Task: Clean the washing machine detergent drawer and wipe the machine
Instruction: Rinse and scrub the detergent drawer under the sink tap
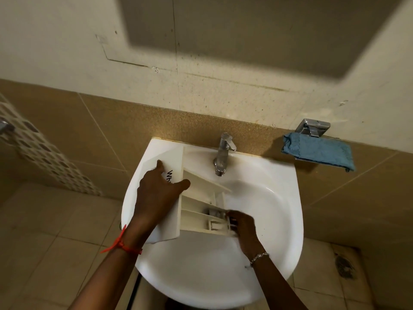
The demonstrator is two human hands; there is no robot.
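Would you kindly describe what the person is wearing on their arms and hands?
Both forearms are bare, with no sleeves or gloves in view. The left hand has a red-orange band tied at the wrist, its loose ends sticking out. The right hand has a thin silver chain bracelet.

A white wall-hung washbasin (268, 220) is carrying the white detergent drawer (201, 198), which is lying tilted across its left rim and bowl. A chrome tap (223, 153) is standing on the back ledge.
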